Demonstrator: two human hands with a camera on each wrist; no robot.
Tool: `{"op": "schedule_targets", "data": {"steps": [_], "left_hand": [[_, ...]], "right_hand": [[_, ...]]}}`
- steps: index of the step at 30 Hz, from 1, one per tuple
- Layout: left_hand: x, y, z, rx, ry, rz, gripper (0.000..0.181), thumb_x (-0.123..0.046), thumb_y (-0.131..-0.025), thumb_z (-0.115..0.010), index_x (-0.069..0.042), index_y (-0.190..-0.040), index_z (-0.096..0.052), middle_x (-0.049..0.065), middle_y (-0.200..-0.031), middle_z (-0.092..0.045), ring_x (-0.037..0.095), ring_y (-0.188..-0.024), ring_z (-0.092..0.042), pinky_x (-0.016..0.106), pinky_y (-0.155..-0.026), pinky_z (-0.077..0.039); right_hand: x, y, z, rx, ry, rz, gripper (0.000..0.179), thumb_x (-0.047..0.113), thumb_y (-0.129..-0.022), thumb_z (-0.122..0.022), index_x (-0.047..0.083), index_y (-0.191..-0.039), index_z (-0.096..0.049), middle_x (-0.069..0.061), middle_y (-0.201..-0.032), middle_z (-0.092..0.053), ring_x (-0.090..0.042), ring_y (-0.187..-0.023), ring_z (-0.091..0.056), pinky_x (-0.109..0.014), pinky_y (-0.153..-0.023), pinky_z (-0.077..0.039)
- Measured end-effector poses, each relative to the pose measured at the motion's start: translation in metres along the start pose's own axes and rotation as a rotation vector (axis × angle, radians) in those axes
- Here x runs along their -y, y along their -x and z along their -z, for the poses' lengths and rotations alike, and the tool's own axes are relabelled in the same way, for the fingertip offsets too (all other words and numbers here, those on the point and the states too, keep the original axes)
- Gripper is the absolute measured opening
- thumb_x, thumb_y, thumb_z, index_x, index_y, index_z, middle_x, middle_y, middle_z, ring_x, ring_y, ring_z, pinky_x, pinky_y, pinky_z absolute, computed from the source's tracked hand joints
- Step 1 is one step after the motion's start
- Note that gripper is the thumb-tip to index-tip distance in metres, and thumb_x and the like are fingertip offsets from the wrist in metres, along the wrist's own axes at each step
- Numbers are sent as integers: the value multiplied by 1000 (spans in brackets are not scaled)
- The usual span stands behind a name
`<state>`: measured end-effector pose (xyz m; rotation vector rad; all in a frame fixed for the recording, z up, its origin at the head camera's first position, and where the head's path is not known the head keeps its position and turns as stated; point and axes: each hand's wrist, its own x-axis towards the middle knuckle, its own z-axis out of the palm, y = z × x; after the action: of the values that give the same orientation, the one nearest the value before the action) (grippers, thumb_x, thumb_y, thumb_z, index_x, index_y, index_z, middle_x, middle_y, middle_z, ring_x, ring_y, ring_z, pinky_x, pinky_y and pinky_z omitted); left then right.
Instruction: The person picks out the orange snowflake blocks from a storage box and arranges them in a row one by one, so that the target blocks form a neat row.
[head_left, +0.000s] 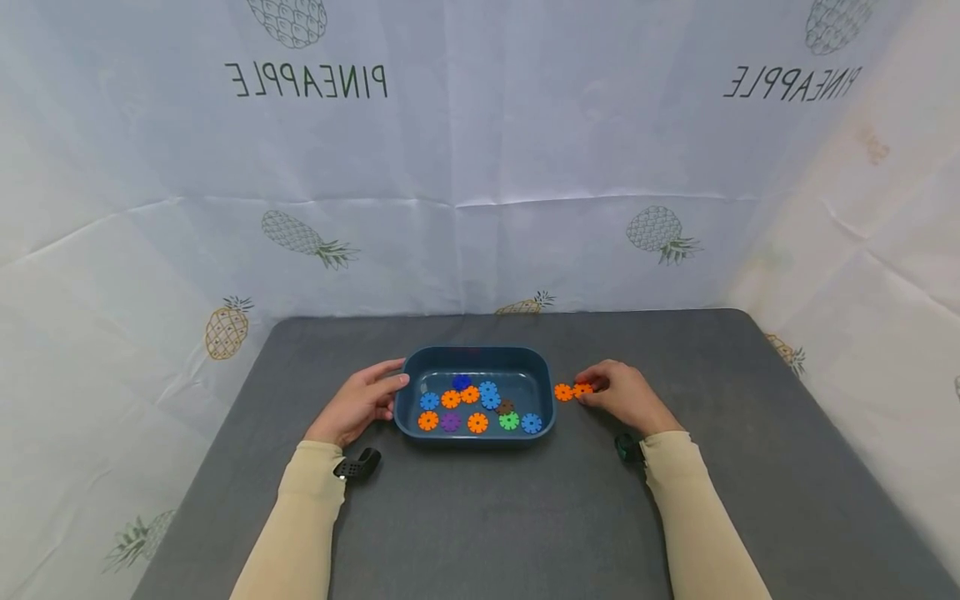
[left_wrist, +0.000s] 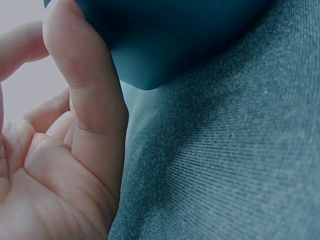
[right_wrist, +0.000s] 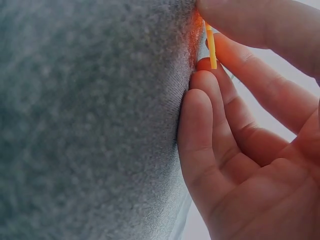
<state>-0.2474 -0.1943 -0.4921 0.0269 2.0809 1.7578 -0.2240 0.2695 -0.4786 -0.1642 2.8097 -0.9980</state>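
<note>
On the pale hanging fabric [head_left: 450,167] behind the surface [head_left: 495,517], "PINEAPPLE" appears twice in mirrored dark green capitals: left lettering [head_left: 306,81] and right lettering [head_left: 792,84], each beneath a partly cropped pineapple drawing.

The person's forearms, in cream sleeves [head_left: 294,525], reach forward from the near edge. The left hand [head_left: 358,402] is beside a rounded rectangular dark blue tray [head_left: 474,442], its thumb and index finger extended and slightly apart, touching the tray's left end, the other fingers bent lower.

The right hand [head_left: 628,398] is low over the surface, just right of the tray, its thumb and fingers pinching a thin orange notched disc [head_left: 582,389]. A second orange notched disc [head_left: 563,392] lies against it, between hand and tray; whether the two interlock is unclear. Inside the tray lie similar blue, orange, purple [head_left: 450,422], green [head_left: 509,421] and brown discs.
</note>
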Motion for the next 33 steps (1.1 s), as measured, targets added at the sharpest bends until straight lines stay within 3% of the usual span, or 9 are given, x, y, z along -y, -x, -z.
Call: {"op": "schedule_targets", "data": {"steps": [21,27,33], "left_hand": [[1,-1,1,2,6,-2,73,-44,-104,-74,-17,-165,-44,4,-89,-62,17,-74,-59,25,-70,-59],[1,-2,2,0,14,-10,71,-43,-104,-73,-17,-165,-45,4,-89,-63,16,-73,-59,26,-69,-59],[2,-2,1,10,19,-19,72,-44,-104,-73,-19,-165,-45,3,-90,-62,16,-74,-58,26,-70,-59]], "right_hand": [[-1,-1,-1,5,3,2,30,20,-98,-80,11,-127,-78,-12,-124,-70,-27,-108,-65,-50,-97,-58],[5,0,4,7,14,15,35,26,-100,-78,10,-130,-76,-13,-126,-70,-29,-111,-66,-51,-97,-59],[22,5,5,-44,34,69,36,26,-102,-77,10,-134,-75,-13,-128,-71,-30,-110,-68,-53,-97,-60]]}}
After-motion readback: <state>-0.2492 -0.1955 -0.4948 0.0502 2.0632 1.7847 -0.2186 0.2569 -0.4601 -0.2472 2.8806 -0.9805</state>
